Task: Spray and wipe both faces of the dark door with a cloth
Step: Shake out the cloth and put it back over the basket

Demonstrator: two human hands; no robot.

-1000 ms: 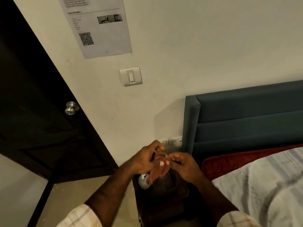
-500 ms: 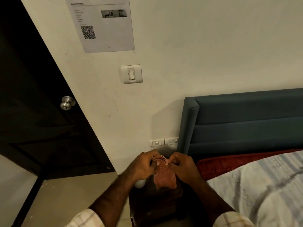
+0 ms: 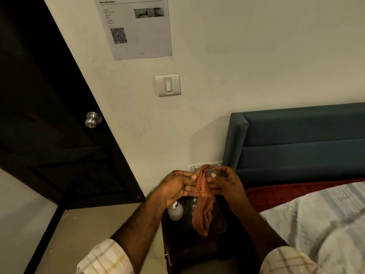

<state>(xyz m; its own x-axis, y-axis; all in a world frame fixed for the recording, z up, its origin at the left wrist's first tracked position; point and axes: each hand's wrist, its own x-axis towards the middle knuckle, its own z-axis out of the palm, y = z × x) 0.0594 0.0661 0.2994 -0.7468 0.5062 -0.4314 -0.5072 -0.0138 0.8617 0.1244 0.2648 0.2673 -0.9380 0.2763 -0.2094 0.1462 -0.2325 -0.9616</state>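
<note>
We note one dark door [image 3: 45, 123] at left with one steel knob [image 3: 92, 119], one blue headboard [image 3: 300, 141] and bed at right, one paper notice [image 3: 138, 26], one wall switch [image 3: 167, 85]. One dark nightstand [image 3: 197, 246] carries one white bottle [image 3: 175, 211]. Left hand [image 3: 178, 187] and right hand [image 3: 225, 184] both pinch one orange checked cloth [image 3: 203, 202], hanging between them above the nightstand.

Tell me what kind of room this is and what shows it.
Probably a bedroom, perhaps a guest room: a padded blue headboard stands behind a bed with a pale pillow, and a printed notice with a QR code hangs on the wall.
</note>
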